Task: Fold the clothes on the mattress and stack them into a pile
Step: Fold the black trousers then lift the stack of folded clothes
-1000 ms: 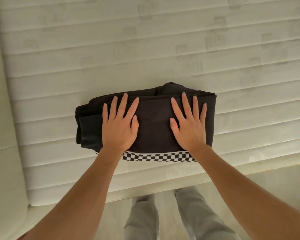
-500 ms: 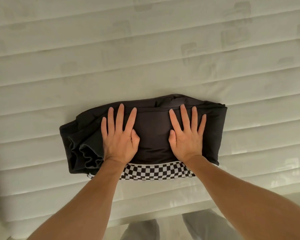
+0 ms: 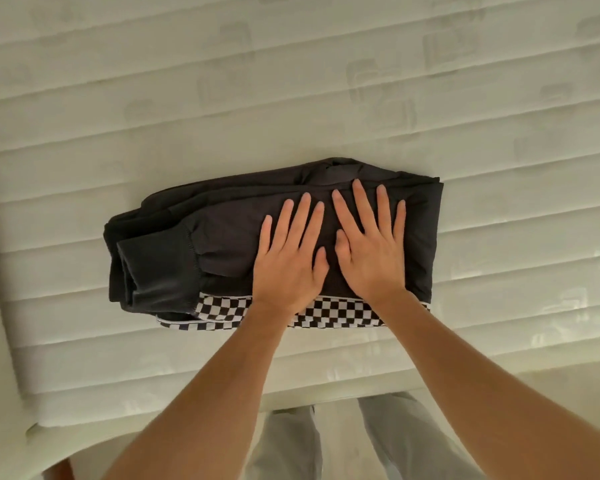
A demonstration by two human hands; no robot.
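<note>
Trousers (image 3: 284,441), pale grey, show at the bottom of my view, where I stand against the near edge of the mattress (image 3: 222,375). My two forearms reach up from there onto the bed.

Just beyond the mattress edge lies the folded dark garment (image 3: 222,237), a black bundle with a black-and-white checkered band (image 3: 329,315) running along its near side. Its long axis runs left to right, roughly parallel to the mattress edge and the quilted ribs. A ribbed cuff (image 3: 160,271) sits at its left end, with the layered folds opening toward the left; the right end is a neat, closed fold.

My left hand (image 3: 288,261) lies flat on the cloth near the middle of the bundle, fingers straight and slightly spread, palm down, gripping nothing. My right hand (image 3: 371,251) lies flat just beside it, fingers also straight and fanned toward the far edge of the garment, holding nothing; the two thumbs nearly touch.

Farther off, the cream mattress stretches away in horizontal ribs, with faint woven square motifs in the fabric. They are too washed out for me to read any writing or brand.
</note>
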